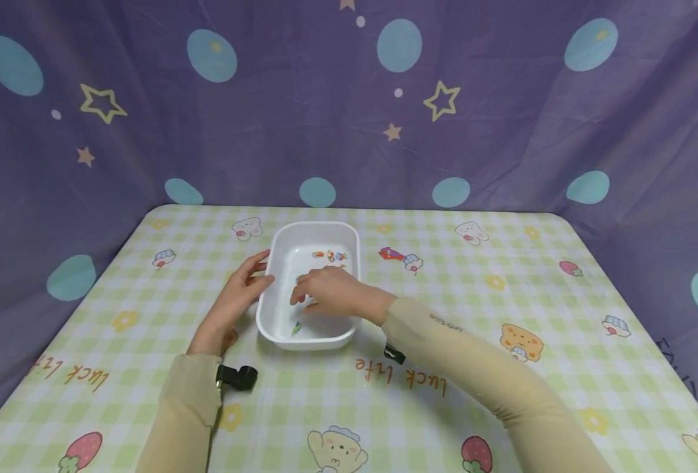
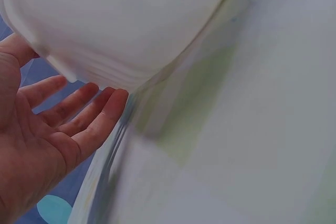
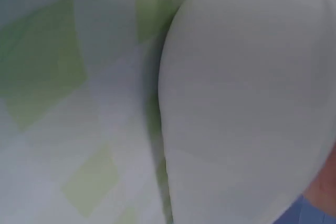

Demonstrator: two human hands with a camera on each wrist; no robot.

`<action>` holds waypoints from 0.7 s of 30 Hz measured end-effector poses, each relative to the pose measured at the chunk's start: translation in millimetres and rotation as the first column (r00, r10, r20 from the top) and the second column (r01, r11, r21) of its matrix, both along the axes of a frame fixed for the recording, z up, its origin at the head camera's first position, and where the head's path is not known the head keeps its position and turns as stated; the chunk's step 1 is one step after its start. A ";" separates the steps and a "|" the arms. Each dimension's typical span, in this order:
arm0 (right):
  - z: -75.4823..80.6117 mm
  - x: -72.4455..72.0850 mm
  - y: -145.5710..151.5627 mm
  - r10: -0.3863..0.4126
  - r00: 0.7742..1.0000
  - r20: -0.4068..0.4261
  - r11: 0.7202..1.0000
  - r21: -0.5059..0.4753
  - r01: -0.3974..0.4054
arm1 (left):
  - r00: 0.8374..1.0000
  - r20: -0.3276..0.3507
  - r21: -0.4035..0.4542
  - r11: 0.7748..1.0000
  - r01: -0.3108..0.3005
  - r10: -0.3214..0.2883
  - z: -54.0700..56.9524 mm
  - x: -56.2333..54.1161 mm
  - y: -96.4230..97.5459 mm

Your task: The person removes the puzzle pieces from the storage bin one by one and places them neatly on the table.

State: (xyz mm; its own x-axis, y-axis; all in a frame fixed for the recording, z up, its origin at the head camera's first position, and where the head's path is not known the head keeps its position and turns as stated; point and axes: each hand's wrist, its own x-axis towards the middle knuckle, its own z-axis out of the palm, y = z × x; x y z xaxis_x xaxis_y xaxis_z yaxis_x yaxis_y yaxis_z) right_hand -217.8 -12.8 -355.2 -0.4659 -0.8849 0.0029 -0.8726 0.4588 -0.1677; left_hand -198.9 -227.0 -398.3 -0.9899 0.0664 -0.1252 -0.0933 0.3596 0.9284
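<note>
A white rectangular plastic tub (image 1: 308, 343) stands on the table, with several small, brightly coloured pieces (image 1: 331, 255) on its floor; their kind is too small to tell. My left hand (image 1: 239, 295) is at the tub's left side, thumb at the rim and fingers spread loosely against the outer wall. Inside the tub, my right hand (image 1: 333, 292) reaches over the right rim, fingers pointing down and thumb apart from them. A red piece (image 1: 301, 298) shows near those fingertips; whether it is touched is unclear. Nearer the front lies a green-and-blue piece (image 1: 297, 327). The right wrist view mostly shows the tub's outer wall (image 3: 241, 98).
A checked, printed cloth (image 1: 473, 407) covers the table. To the right of the tub is a small red and purple item (image 1: 391, 253), perhaps a wrapper. A purple curtain (image 1: 301, 98) hangs behind. Black wrist cameras (image 1: 239, 378) sit under both forearms.
</note>
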 end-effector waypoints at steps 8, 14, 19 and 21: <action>-9.9 4.4 -17.9 0.055 0.998 0.038 0.986 0.158 -0.060 | 1.000 0.011 0.002 1.000 -0.003 0.003 2.3 1.2 1.5; -15.2 5.8 -23.5 0.062 0.996 0.059 0.979 0.190 -0.072 | 1.000 0.023 0.022 1.000 -0.012 0.011 3.1 0.4 2.1; -18.8 5.1 -24.9 0.057 0.996 0.066 0.982 0.178 -0.068 | 1.000 0.020 0.018 1.000 -0.004 0.004 2.3 0.7 1.0; -20.1 4.9 -25.0 0.060 0.996 0.067 0.982 0.175 -0.071 | 1.000 0.023 0.017 1.000 -0.007 0.006 2.2 1.0 0.6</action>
